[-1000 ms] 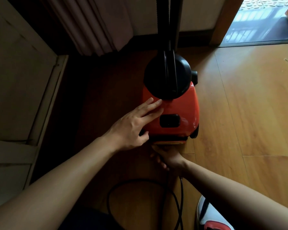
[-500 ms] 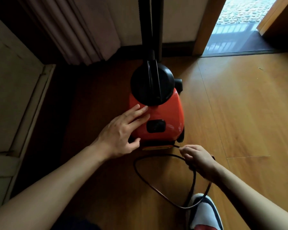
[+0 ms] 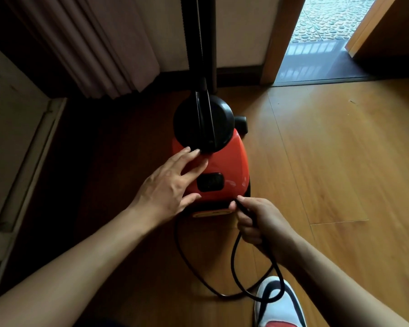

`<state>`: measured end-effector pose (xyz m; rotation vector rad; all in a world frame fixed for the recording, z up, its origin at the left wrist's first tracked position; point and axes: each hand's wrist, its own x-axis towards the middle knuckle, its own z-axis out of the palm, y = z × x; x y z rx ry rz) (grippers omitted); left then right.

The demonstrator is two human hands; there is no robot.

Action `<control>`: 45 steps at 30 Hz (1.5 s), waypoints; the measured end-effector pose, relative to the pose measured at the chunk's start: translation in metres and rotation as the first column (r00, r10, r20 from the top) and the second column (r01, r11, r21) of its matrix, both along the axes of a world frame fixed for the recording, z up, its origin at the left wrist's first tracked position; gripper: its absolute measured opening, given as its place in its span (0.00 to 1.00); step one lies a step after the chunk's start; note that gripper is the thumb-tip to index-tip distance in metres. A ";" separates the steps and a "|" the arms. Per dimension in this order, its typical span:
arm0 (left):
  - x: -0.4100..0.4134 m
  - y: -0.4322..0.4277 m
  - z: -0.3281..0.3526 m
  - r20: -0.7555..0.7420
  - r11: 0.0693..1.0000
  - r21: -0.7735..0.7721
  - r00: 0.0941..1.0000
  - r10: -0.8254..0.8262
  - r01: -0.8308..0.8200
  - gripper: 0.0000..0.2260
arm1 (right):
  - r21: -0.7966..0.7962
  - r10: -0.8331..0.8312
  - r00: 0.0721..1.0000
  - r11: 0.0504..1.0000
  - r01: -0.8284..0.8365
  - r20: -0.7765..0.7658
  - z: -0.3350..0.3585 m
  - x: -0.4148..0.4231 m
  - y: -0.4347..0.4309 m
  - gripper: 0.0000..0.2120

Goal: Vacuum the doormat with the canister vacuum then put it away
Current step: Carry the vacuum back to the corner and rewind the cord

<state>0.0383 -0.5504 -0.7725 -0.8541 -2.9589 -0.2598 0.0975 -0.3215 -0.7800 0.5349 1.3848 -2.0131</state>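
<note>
Wooden floor (image 3: 340,161) carries the orange canister vacuum (image 3: 232,166) near the curtained wall, the left hand (image 3: 168,185) still flat, fingers released, on its shell, while the right hand (image 3: 260,223), half a second on, has moved back to the vacuum's rear clenched on the power cord (image 3: 234,263), probably feeding it in for storage

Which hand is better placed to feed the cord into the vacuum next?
The right hand: it already grips the cord at the vacuum's rear. The left hand lies flat on the red body, steadying it.
</note>
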 end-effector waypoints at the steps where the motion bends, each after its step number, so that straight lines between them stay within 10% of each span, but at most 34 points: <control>1: 0.000 0.001 0.000 -0.005 1.000 -0.002 1.000 0.004 -0.004 0.35 | -0.019 -0.022 1.000 1.000 0.022 0.019 0.004 0.002 -0.010 0.15; 8: -0.002 0.002 -0.001 0.008 0.999 0.028 1.000 0.015 -0.016 0.35 | -0.161 -0.097 0.983 0.979 0.123 0.158 -0.004 0.023 -0.085 0.14; 18: -0.001 0.000 0.000 0.053 0.998 0.060 0.998 0.021 -0.024 0.35 | 0.056 -0.030 0.999 0.998 0.028 0.037 -0.055 0.021 -0.128 0.26; 38: -0.006 -0.009 -0.004 0.063 0.995 0.097 0.998 -0.029 0.023 0.34 | 0.361 0.289 0.957 0.891 -0.277 0.021 -0.116 -0.010 -0.026 0.16; 45: -0.006 -0.010 -0.003 0.050 0.996 0.086 0.998 -0.026 0.021 0.34 | 0.623 0.493 0.869 0.693 -0.364 -0.042 -0.107 -0.026 0.023 0.11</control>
